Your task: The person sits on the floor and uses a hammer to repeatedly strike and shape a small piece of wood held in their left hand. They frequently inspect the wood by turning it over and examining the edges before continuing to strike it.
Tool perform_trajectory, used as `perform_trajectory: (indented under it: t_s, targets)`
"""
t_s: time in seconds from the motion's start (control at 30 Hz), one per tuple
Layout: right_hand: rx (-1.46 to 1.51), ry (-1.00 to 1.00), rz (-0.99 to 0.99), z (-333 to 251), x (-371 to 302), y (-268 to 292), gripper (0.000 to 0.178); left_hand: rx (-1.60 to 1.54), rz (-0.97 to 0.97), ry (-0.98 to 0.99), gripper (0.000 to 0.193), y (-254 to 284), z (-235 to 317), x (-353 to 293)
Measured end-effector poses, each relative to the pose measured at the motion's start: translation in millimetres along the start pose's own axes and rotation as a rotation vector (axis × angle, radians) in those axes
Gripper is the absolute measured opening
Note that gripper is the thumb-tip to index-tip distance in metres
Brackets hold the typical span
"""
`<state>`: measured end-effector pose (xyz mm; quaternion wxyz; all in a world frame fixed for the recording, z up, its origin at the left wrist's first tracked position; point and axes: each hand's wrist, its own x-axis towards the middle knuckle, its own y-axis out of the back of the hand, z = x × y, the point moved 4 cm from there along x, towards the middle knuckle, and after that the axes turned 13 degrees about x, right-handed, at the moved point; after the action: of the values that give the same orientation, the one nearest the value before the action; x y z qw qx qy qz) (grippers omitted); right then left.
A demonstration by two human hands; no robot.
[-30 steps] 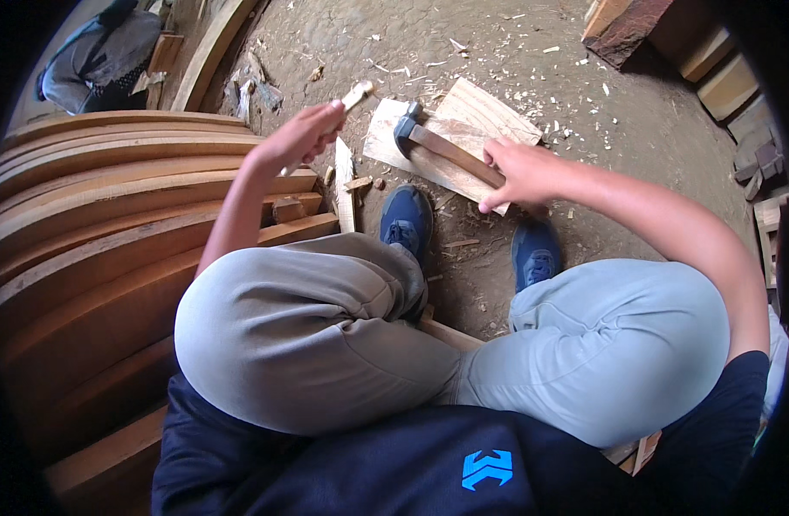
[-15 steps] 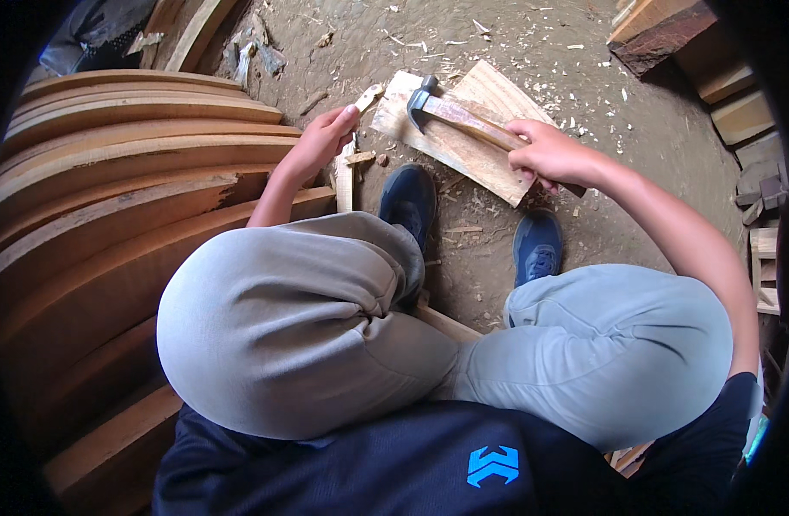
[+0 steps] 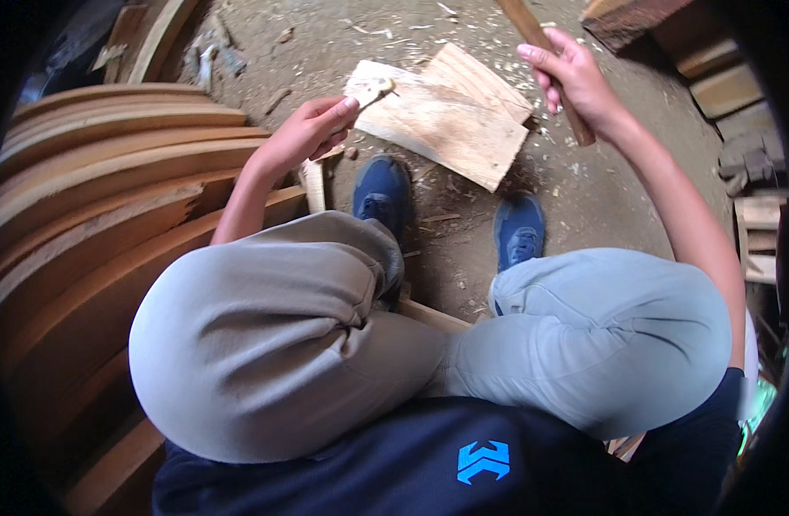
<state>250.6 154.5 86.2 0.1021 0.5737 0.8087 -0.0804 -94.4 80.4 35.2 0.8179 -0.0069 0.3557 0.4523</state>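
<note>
My left hand (image 3: 313,129) pinches a small pale wooden piece (image 3: 374,91) between thumb and fingers. A thin dark bit, perhaps a nail, shows at its far end. The piece is over the left part of a flat, pale wooden board (image 3: 446,133) on the ground. Under that board lies a second, angled board (image 3: 480,77). Raised off to the right, my right hand (image 3: 577,82) is closed around a hammer's wooden handle (image 3: 523,24). The hammer's head is outside the picture.
Curved planks (image 3: 128,159) are stacked along the left. Thick timber blocks (image 3: 635,17) stand at the upper right, with more wood pieces (image 3: 760,232) below. Shavings litter the dirt floor (image 3: 326,60). My blue shoes (image 3: 382,189) are just nearer than the boards.
The hammer has swung up and away from the boards to the upper right, its head leaving view. The left hand's wooden piece now overlaps the board's left part. The whole view has shifted slightly.
</note>
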Motion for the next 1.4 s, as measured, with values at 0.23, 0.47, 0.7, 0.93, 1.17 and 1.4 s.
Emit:
perform_trajectory:
  t_s: [0.23,0.47,0.7,0.93,1.17,1.4]
  targets:
    - [-0.132,-0.210,0.192,-0.3,-78.0,67.6,0.062,0.329,-0.257,-0.150,0.046,-67.0,89.0,52.0]
    - [-0.092,-0.216,0.332,75.9,-175.6,86.1,0.048,0.433,-0.201,-0.163,0.054,-113.5,93.5,84.1]
    - [0.301,-0.176,0.469,103.6,-205.7,85.7,0.038,0.475,-0.128,-0.195,0.054,-117.8,76.1,83.9]
    - [0.124,-0.320,0.331,105.5,-203.4,84.8,0.039,0.463,-0.105,-0.189,0.052,-122.7,67.3,84.8]
    - [0.171,-0.368,0.271,98.6,-202.3,72.3,0.034,0.514,-0.066,-0.253,0.052,-124.0,69.6,84.1]
    - [0.178,-0.265,0.299,78.4,-198.6,65.8,0.032,0.542,-0.043,-0.235,0.059,-120.3,71.0,84.0]
